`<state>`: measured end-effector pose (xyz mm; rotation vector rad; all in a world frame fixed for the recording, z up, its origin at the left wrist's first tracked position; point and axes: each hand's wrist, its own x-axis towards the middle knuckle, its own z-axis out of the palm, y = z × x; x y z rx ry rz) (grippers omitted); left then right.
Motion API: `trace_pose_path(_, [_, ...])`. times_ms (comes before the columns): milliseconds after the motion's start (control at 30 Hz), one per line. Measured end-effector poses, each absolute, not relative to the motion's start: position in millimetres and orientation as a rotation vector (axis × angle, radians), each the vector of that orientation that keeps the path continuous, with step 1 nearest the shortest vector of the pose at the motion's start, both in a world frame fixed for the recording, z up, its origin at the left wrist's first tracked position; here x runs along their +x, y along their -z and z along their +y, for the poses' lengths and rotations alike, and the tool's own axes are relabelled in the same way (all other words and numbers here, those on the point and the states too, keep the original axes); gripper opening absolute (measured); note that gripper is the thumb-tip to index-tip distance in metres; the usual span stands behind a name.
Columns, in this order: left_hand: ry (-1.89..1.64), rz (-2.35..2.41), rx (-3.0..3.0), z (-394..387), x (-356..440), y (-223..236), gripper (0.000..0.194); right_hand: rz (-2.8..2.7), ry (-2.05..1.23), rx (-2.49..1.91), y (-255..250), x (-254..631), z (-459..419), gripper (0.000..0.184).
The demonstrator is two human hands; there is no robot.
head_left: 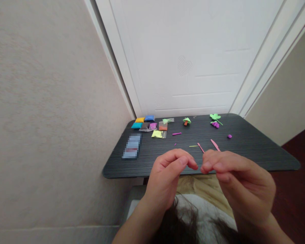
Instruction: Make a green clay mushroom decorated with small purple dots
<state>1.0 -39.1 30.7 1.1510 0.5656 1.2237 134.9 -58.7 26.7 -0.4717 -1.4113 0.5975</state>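
Both my hands are raised over the table's near edge, fingertips facing each other with a small gap. My left hand [169, 173] is closed, its thumb against the bent fingers. My right hand [246, 183] is closed too, with thumb and fingertips pressed together. Whatever either might hold is hidden or too small to make out. Just beyond the right hand lie a pink plastic clay knife [215, 145] and a thin pink tool [200, 147]. A thin yellow-green strip [193, 146] and a tiny purple piece [175, 144] lie beyond the gap between my hands.
On the dark table [259, 152] are several colored clay packets [136, 125], a yellow clay bag [157, 134], a purple stick [177, 134], and a clay mushroom [186, 121]. Farther right are a green leaf shape [215, 117], purple clay balls [215, 125] and a purple lump [229, 136]. A blurred rectangle [132, 145] lies left.
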Motion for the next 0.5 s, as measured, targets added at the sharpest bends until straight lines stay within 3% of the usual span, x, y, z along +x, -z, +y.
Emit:
trace_pose_path(167, [-1.232,0.562,1.153,-38.8,0.2,-29.6,0.017,-1.409,-0.636,-0.424,-22.7,139.5,-56.0,0.009])
trace_pose_path(300, [-1.241,0.531,1.143,-38.3,0.0,-28.8,0.016,-1.420,-0.620,-0.473,-23.0,138.7,-56.0,0.023])
trace_pose_path(500, [-1.233,0.509,1.140,-38.6,0.3,-28.3,0.017,-1.447,-0.578,-0.466,-24.4,137.5,-56.0,0.023])
